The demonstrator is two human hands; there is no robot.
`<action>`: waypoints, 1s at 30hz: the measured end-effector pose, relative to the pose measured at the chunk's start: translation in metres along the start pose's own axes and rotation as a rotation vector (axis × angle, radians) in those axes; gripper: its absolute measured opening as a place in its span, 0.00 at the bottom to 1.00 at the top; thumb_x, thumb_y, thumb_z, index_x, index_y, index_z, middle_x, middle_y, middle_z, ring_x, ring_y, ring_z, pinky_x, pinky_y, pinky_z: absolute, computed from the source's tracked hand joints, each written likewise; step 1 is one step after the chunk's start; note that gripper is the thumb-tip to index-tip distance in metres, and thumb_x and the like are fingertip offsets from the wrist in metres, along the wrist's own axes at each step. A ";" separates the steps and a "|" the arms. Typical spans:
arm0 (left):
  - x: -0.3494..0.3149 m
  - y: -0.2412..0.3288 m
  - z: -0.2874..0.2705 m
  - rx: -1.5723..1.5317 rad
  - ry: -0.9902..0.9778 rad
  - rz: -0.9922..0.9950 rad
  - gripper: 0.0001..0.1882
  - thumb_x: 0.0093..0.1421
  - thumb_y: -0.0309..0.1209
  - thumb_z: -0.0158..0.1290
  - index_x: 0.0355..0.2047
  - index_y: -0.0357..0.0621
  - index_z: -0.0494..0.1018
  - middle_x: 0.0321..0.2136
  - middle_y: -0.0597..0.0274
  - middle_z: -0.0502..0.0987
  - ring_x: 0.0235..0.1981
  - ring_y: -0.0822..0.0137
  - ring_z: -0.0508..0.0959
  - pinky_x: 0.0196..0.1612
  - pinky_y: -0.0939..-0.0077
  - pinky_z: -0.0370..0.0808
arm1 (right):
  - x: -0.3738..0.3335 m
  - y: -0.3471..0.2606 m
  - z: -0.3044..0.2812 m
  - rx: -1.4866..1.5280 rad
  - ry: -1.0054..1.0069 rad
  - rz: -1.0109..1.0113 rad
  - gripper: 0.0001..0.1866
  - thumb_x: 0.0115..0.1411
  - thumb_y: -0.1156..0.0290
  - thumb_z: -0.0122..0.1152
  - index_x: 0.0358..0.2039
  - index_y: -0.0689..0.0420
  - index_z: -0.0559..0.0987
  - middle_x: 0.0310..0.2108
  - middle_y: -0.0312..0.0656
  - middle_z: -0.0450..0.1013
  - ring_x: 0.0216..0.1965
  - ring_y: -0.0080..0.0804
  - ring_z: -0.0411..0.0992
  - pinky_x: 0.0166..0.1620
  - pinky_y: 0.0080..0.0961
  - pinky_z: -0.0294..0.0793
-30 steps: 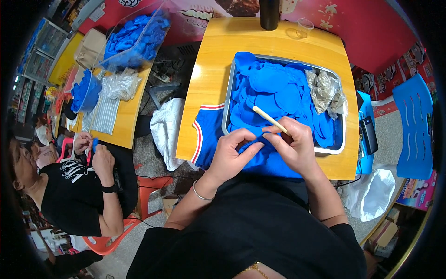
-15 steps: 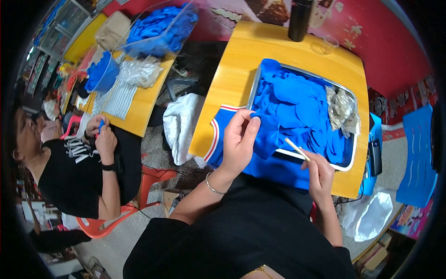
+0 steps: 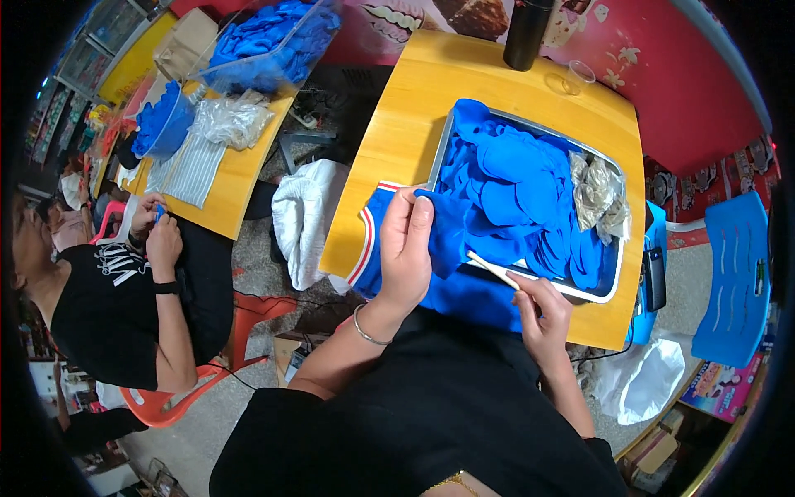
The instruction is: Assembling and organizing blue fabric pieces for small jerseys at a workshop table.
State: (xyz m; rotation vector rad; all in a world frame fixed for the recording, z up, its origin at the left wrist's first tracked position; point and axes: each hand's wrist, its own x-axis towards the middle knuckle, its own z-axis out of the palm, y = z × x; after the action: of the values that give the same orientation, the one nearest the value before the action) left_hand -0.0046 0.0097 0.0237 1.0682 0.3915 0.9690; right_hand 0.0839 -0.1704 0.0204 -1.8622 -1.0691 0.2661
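Note:
My left hand (image 3: 406, 248) grips a blue fabric piece (image 3: 445, 232) at the near left corner of a metal tray (image 3: 609, 291). The tray is heaped with several blue fabric pieces (image 3: 513, 182). My right hand (image 3: 542, 311) holds a thin pale stick (image 3: 492, 270), its tip pointing up-left toward the tray's near edge. Under both hands lies a blue garment with a red and white trim (image 3: 368, 244), draped over the near edge of the yellow table (image 3: 414, 108).
Crumpled clear plastic (image 3: 598, 195) lies in the tray's right side. A black bottle (image 3: 527, 33) and a clear cup (image 3: 577, 76) stand at the table's far edge. A person in black (image 3: 124, 306) sits at left by another yellow table (image 3: 236, 178) with blue pieces. Blue chair (image 3: 733, 273) at right.
My hands have parted: the left one moved to the tray's left corner and took a blue piece, the right one dropped toward me with the stick. The view shifted.

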 end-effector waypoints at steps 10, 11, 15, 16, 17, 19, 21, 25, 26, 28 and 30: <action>-0.011 0.004 0.002 0.260 -0.107 0.109 0.05 0.64 0.28 0.44 0.34 0.40 0.68 0.22 0.75 0.60 0.21 0.85 0.55 0.22 0.90 0.52 | -0.001 -0.002 0.010 0.010 -0.001 -0.030 0.13 0.54 0.82 0.53 0.40 0.61 0.78 0.22 0.40 0.71 0.21 0.23 0.68 0.24 0.17 0.62; -0.011 0.004 0.003 0.259 -0.112 0.109 0.05 0.64 0.28 0.44 0.34 0.40 0.68 0.22 0.75 0.60 0.21 0.85 0.55 0.22 0.90 0.52 | 0.000 -0.004 0.011 0.009 0.003 -0.028 0.13 0.54 0.82 0.53 0.40 0.61 0.78 0.22 0.40 0.71 0.21 0.23 0.68 0.24 0.17 0.62; -0.013 -0.001 0.005 0.246 -0.133 0.155 0.07 0.64 0.28 0.44 0.35 0.38 0.69 0.21 0.74 0.62 0.20 0.85 0.55 0.22 0.89 0.52 | 0.002 -0.011 0.017 0.110 0.020 0.028 0.13 0.53 0.81 0.55 0.40 0.60 0.78 0.23 0.43 0.72 0.23 0.29 0.71 0.26 0.21 0.67; -0.014 -0.001 0.005 0.278 -0.165 0.182 0.08 0.63 0.28 0.44 0.36 0.38 0.71 0.21 0.74 0.62 0.19 0.85 0.55 0.21 0.89 0.52 | 0.003 -0.011 0.019 0.168 0.017 0.042 0.12 0.54 0.81 0.55 0.40 0.60 0.78 0.24 0.43 0.73 0.24 0.28 0.73 0.27 0.19 0.68; -0.015 0.001 0.005 0.276 -0.168 0.182 0.08 0.63 0.28 0.44 0.36 0.38 0.71 0.21 0.74 0.62 0.19 0.85 0.55 0.21 0.89 0.52 | 0.004 -0.011 0.021 0.167 0.021 0.042 0.12 0.54 0.81 0.55 0.40 0.60 0.78 0.24 0.43 0.73 0.24 0.28 0.73 0.27 0.19 0.68; -0.017 0.008 0.005 0.329 -0.286 0.102 0.11 0.64 0.29 0.43 0.40 0.35 0.72 0.20 0.73 0.61 0.17 0.85 0.55 0.20 0.88 0.52 | 0.005 -0.010 0.024 0.219 0.006 0.005 0.10 0.57 0.82 0.51 0.40 0.65 0.75 0.27 0.41 0.73 0.26 0.21 0.72 0.28 0.14 0.68; -0.017 0.003 0.002 0.350 -0.302 0.113 0.14 0.64 0.31 0.43 0.44 0.34 0.72 0.22 0.71 0.68 0.16 0.85 0.55 0.18 0.88 0.53 | 0.004 -0.012 0.026 0.283 0.009 0.045 0.09 0.57 0.82 0.51 0.39 0.65 0.73 0.27 0.42 0.73 0.26 0.22 0.72 0.29 0.14 0.69; -0.019 0.004 0.005 0.264 -0.376 0.108 0.15 0.65 0.32 0.42 0.43 0.33 0.72 0.43 0.59 0.76 0.16 0.87 0.56 0.18 0.89 0.53 | 0.007 -0.011 0.032 0.418 0.050 0.038 0.05 0.58 0.82 0.50 0.35 0.65 0.70 0.26 0.43 0.73 0.26 0.23 0.73 0.29 0.15 0.69; -0.018 0.003 0.004 0.264 -0.360 0.123 0.15 0.65 0.32 0.42 0.43 0.33 0.72 0.44 0.58 0.76 0.16 0.87 0.56 0.18 0.89 0.54 | 0.007 -0.012 0.031 0.417 0.050 0.037 0.05 0.58 0.82 0.50 0.35 0.65 0.70 0.26 0.43 0.73 0.26 0.23 0.73 0.29 0.15 0.69; -0.017 0.000 0.002 0.263 -0.344 0.140 0.15 0.65 0.32 0.42 0.42 0.32 0.72 0.44 0.58 0.76 0.16 0.86 0.56 0.18 0.89 0.54 | 0.008 -0.016 0.029 0.355 0.047 0.021 0.04 0.58 0.82 0.51 0.35 0.65 0.70 0.26 0.42 0.73 0.26 0.23 0.72 0.29 0.15 0.69; -0.016 -0.003 -0.001 0.232 -0.335 0.150 0.15 0.65 0.33 0.42 0.41 0.31 0.71 0.44 0.57 0.76 0.16 0.86 0.57 0.18 0.88 0.55 | 0.009 -0.015 0.027 0.339 0.036 0.020 0.04 0.58 0.82 0.51 0.35 0.65 0.70 0.27 0.43 0.73 0.26 0.23 0.72 0.29 0.15 0.69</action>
State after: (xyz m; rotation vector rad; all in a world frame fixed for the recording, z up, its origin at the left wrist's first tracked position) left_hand -0.0125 -0.0032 0.0182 1.4617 0.1511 0.8690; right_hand 0.0650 -0.1440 0.0204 -1.5688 -0.9179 0.3987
